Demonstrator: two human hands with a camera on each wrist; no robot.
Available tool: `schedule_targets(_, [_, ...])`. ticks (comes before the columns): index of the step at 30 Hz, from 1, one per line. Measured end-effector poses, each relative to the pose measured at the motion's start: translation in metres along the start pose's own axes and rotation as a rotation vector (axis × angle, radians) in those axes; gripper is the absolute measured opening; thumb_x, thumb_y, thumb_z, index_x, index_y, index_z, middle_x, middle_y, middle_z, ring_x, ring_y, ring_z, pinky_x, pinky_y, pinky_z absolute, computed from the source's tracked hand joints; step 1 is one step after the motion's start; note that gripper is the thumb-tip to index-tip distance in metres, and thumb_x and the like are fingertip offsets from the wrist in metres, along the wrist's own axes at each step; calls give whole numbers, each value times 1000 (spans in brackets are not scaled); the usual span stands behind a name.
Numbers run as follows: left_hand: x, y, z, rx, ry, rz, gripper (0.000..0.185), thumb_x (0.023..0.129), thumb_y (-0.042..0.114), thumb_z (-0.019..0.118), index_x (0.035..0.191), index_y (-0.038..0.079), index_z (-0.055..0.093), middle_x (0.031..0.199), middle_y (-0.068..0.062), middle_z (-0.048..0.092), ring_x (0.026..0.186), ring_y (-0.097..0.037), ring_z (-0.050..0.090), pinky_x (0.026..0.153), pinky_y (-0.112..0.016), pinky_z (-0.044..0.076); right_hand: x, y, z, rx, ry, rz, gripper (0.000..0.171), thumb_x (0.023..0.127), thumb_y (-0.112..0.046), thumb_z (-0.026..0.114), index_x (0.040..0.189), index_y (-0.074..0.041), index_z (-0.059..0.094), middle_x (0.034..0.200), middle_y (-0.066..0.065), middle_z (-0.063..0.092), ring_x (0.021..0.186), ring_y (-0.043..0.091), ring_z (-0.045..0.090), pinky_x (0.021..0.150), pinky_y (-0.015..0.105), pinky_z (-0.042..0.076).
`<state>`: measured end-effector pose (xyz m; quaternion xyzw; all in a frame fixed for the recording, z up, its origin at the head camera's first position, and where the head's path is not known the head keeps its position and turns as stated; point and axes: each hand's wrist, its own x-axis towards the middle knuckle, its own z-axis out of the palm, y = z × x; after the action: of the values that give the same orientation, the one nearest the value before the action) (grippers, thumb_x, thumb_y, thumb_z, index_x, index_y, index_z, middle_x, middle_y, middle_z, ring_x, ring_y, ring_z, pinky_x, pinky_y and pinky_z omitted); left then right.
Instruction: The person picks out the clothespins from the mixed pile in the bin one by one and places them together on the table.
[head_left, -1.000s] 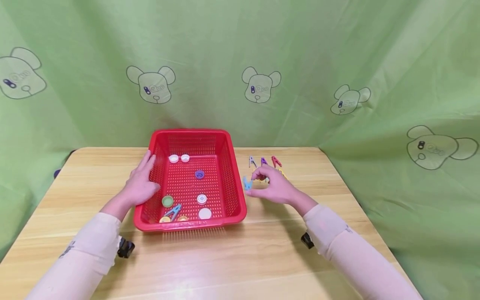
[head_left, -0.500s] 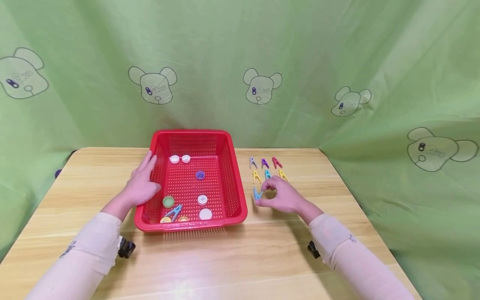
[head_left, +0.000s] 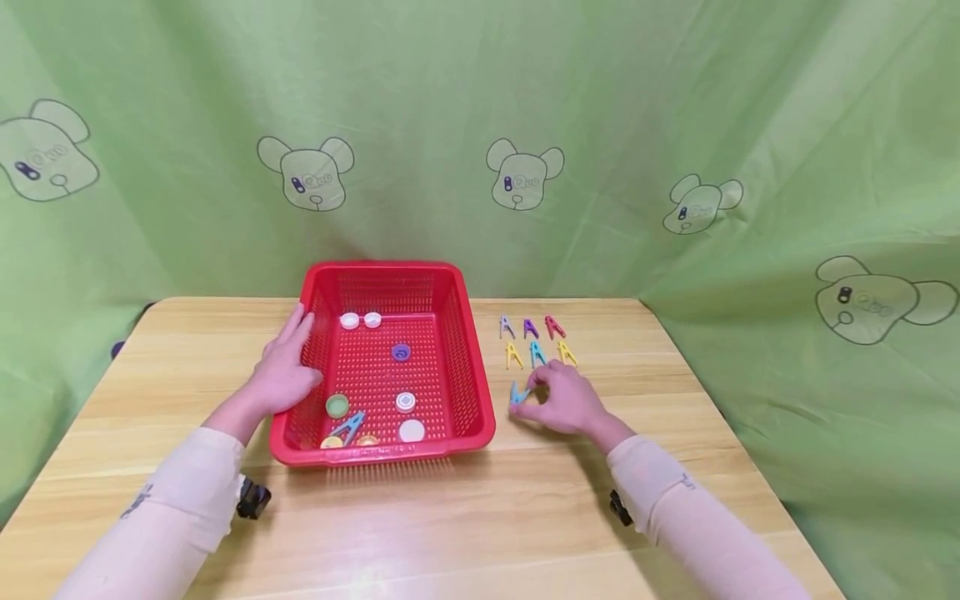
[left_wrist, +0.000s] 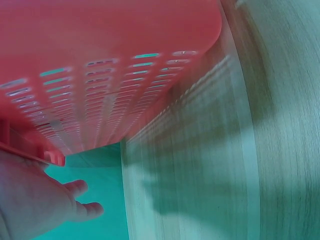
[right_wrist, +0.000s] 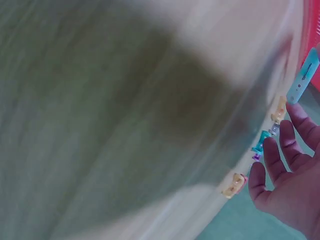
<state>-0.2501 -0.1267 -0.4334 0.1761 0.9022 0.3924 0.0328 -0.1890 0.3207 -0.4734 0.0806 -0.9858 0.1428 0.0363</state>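
Meanwhile right hand [head_left: 566, 400] pinches a blue plastic clothespin [head_left: 518, 392]; flat left hand [head_left: 283, 372] rests on perforated red basket [head_left: 450, 293].

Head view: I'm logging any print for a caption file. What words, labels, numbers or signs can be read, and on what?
None can be read.
Bear faces on the green cloth: small marks on each, too small to read.
Left sleeve: a dark mark, too small to read.
Basket, caps and pegs: no print visible.
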Motion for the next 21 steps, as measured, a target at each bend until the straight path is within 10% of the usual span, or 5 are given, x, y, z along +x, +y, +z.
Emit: schedule_targets(21, [-1, 2, 0, -6, 2, 3, 97, 80, 1, 61, 160, 3, 7, 166, -5, -13, 143, -55, 2, 104, -77, 14, -6, 1, 15, -21, 80, 88, 63, 62, -79, 74, 79, -19, 63, 91, 0, 54, 86, 22, 50, 84, 48, 42])
